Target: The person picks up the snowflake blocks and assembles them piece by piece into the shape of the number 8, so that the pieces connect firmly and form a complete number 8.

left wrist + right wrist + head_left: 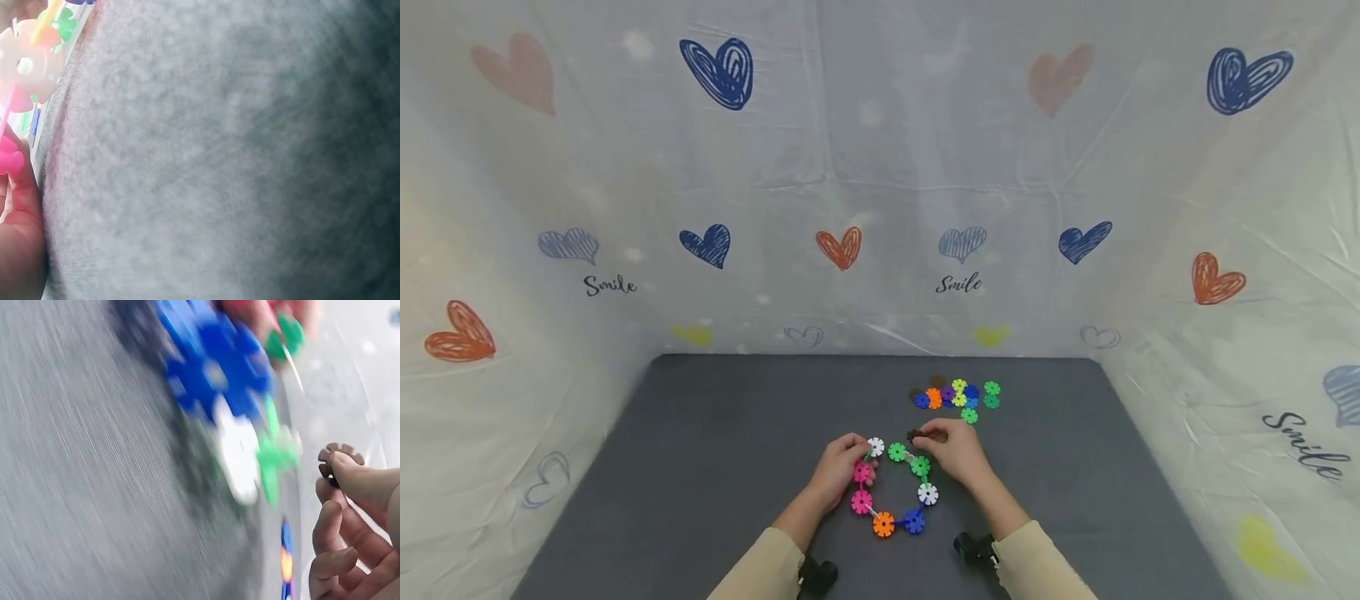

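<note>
Pale cloth printed with hearts and "Smile" [887, 158] hangs round three sides of a dark grey bench [722, 425]. Near its middle lies an open loop of flower-shaped, notched plastic discs in pink, orange, blue, white and green [883, 524], its gap facing the far side. Alternate pieces stand on edge, slotted into flat ones, which seems to be what joins the loop.

On the loop's left, the person's left hand [837, 468] grips the upper pink part, fingers curled round it just beside the white end disc [876, 447]; I take this as steadying the chain. Opposite, the right hand [958, 452] pinches a small brown notched plastic disc [340, 454] between thumb and index finger, the other fingers loosely bent. It is held by its edge, probably so the remaining slots stay free, near the green end disc [897, 452] but apart from it.

Farther off and to the right, loose discs of mixed colours [947, 394] lie bunched, likely kept there within reach yet out of the way.
</note>
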{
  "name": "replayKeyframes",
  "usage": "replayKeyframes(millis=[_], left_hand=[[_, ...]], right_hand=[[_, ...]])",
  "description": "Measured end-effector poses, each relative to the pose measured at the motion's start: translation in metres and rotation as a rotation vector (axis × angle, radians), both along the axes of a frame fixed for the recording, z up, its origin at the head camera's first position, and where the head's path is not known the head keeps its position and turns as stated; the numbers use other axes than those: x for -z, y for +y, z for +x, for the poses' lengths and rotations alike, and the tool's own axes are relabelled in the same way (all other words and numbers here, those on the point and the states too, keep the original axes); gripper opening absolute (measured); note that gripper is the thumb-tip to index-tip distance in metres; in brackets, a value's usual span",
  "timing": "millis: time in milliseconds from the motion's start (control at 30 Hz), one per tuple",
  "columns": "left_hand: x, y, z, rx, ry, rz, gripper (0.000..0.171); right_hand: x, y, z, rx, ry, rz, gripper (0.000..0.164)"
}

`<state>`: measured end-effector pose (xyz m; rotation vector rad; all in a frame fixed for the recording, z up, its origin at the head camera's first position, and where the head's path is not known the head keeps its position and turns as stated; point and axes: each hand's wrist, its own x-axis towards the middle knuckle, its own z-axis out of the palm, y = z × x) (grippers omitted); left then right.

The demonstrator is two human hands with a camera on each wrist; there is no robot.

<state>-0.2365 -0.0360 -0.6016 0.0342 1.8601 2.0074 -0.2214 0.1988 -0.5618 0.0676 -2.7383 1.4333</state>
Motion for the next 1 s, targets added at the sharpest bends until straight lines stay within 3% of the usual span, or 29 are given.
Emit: replayKeyframes(millis=[133,400,667,1000], left_hand=[[0.001,0.001,-0.001,0.0,-0.001,0.007,0.022],[0.003,0.0,-0.001,0.0,0.008,0.007,0.023],[0.002,-0.002,0.001,-0.004,0.014,0.011,0.024],[0.001,-0.002,0.001,0.006,0.037,0.034,0.027]], right_hand=[[0.001,-0.022,0.008,-0.031,0.073,0.098,0.006],[0.0,-0.044,0.013,0.008,0.145,0.287,0.005],[0.004,-0.052,0.016,0.008,0.177,0.344,0.005],[0.0,-0.047,0.013,0.065,0.193,0.355,0.005]])
